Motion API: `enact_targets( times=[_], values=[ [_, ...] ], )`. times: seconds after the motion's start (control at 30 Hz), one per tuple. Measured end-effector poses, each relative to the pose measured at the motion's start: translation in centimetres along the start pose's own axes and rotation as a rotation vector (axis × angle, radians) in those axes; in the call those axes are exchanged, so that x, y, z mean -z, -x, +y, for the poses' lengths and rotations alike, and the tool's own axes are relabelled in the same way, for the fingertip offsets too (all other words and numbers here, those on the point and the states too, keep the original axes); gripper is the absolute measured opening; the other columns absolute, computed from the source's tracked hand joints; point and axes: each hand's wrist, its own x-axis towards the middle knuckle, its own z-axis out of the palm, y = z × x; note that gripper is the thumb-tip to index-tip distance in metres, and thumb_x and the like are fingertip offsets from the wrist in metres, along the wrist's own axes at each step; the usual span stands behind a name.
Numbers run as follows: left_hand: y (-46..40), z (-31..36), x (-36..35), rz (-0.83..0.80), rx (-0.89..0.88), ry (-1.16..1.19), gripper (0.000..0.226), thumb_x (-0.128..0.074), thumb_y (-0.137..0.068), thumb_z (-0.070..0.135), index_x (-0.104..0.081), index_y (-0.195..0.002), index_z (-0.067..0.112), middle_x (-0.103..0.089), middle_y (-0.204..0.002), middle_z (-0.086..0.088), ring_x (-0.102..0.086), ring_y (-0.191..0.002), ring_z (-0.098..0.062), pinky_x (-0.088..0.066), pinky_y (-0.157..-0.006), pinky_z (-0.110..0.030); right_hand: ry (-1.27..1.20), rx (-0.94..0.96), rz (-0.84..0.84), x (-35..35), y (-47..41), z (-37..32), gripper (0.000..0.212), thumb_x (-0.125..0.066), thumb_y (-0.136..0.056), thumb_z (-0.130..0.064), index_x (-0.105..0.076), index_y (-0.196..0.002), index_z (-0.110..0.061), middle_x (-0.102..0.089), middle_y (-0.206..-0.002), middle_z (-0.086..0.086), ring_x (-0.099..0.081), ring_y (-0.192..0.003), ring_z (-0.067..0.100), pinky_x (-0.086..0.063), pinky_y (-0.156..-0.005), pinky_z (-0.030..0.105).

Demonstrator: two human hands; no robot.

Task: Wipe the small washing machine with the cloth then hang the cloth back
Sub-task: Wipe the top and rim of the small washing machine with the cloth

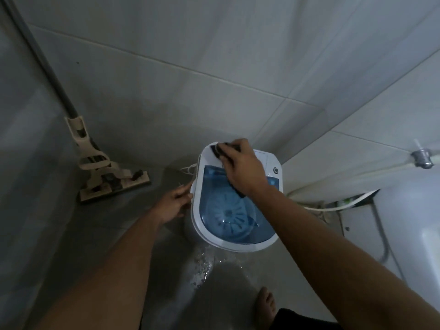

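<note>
A small white washing machine (240, 247) with a see-through blue lid stands on the wet floor in the corner. My right hand (242, 167) presses a dark cloth (217, 150) onto the white top panel at the machine's far end; one end of the cloth hangs out below my wrist over the blue lid. My left hand (175, 204) rests against the machine's left rim, fingers curled on its edge.
A beige flat mop (104, 172) leans against the left wall, its head on the floor. A tap (422, 158) and white hoses (333, 207) sit at the right beside a white fixture. Water pools on the floor before the machine. My bare foot (266, 306) is below.
</note>
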Motion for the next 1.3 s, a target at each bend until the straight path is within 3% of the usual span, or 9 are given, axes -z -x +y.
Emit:
enact_targets(
  times=[0.2,0.33,0.43,0.57,0.67,0.83,1.0,1.17,1.3],
  values=[
    [-0.3,-0.1,0.4,-0.014,0.002,-0.016,0.045,-0.056,-0.102,0.024,-0.048,-0.134,0.054,-0.034,-0.162,-0.001,-0.050,-0.135,-0.025,-0.049,-0.075,-0.027,0.162,-0.252,0.002,-2.7,-2.3,0.1,0.036,-0.053,-0.101,-0.029,-0.056,-0.137,-0.025,-0.045,-0.133,0.014,-0.050,-0.114,0.036,-0.058,-0.081,0.049],
    [-0.3,-0.2,0.2,0.010,0.012,0.007,0.044,-0.055,-0.102,0.021,-0.052,-0.140,0.042,-0.058,-0.142,0.000,-0.061,-0.115,-0.018,-0.049,-0.081,-0.030,0.162,0.103,-0.102,-5.5,-1.2,-3.5,0.035,-0.059,-0.096,-0.028,-0.061,-0.131,-0.028,-0.051,-0.127,0.013,-0.054,-0.103,0.038,-0.057,-0.073,0.045],
    [-0.2,-0.1,0.0,0.008,0.026,0.008,0.045,-0.054,-0.103,0.018,-0.050,-0.146,0.032,-0.067,-0.120,-0.002,-0.061,-0.105,-0.018,-0.048,-0.081,-0.030,0.024,0.235,-0.207,-5.0,-2.9,-4.0,0.037,-0.061,-0.096,-0.032,-0.062,-0.133,-0.028,-0.052,-0.129,0.011,-0.055,-0.112,0.035,-0.054,-0.081,0.042],
    [0.1,0.3,0.3,-0.020,0.031,0.006,0.048,-0.053,-0.103,0.019,-0.047,-0.144,0.042,-0.062,-0.134,0.000,-0.060,-0.120,-0.021,-0.052,-0.082,-0.027,0.057,-0.105,0.037,-3.0,-6.7,-0.4,0.036,-0.057,-0.099,-0.032,-0.062,-0.134,-0.024,-0.051,-0.129,0.015,-0.054,-0.111,0.037,-0.055,-0.090,0.046],
    [0.0,0.2,0.4,-0.015,0.035,0.002,0.045,-0.055,-0.102,0.020,-0.049,-0.132,0.053,-0.065,-0.132,0.001,-0.062,-0.115,-0.020,-0.053,-0.092,-0.035,0.221,-0.264,0.014,-3.2,-6.0,0.8,0.037,-0.052,-0.102,-0.030,-0.057,-0.138,-0.022,-0.048,-0.131,0.018,-0.051,-0.110,0.038,-0.054,-0.089,0.049],
    [-0.3,0.1,0.5,-0.011,0.033,-0.014,0.047,-0.054,-0.102,0.019,-0.048,-0.144,0.040,-0.067,-0.128,-0.004,-0.061,-0.119,-0.024,-0.050,-0.096,-0.038,0.304,-0.005,0.019,-6.6,-1.1,-3.4,0.050,-0.061,-0.088,-0.020,-0.055,-0.137,-0.030,-0.053,-0.129,0.014,-0.054,-0.099,0.036,-0.052,-0.075,0.044],
    [-0.4,-0.4,0.3,-0.005,0.032,-0.040,0.037,-0.055,-0.102,0.020,-0.058,-0.139,0.024,-0.067,-0.129,-0.014,-0.063,-0.114,-0.028,-0.048,-0.088,-0.036,-0.009,0.277,-0.253,-5.9,-0.1,-3.9,0.042,-0.057,-0.093,-0.034,-0.062,-0.134,-0.030,-0.055,-0.124,0.009,-0.057,-0.107,0.033,-0.055,-0.083,0.046],
    [-0.2,-0.1,0.4,0.003,0.026,-0.044,0.048,-0.056,-0.102,0.022,-0.048,-0.145,0.040,-0.067,-0.131,-0.002,-0.062,-0.120,-0.024,-0.051,-0.092,-0.037,0.019,-0.059,0.013,-3.0,-2.3,-1.0,0.038,-0.059,-0.098,-0.032,-0.062,-0.135,-0.024,-0.053,-0.127,0.009,-0.057,-0.111,0.028,-0.058,-0.081,0.045],
    [-0.1,0.2,0.4,0.004,0.028,-0.062,0.047,-0.054,-0.102,0.020,-0.048,-0.145,0.040,-0.066,-0.131,-0.003,-0.062,-0.116,-0.023,-0.049,-0.081,-0.028,0.109,0.032,-0.015,-3.9,-0.4,-0.5,0.038,-0.056,-0.098,-0.029,-0.060,-0.135,-0.022,-0.051,-0.130,0.014,-0.055,-0.107,0.034,-0.057,-0.078,0.045]
  ],
)
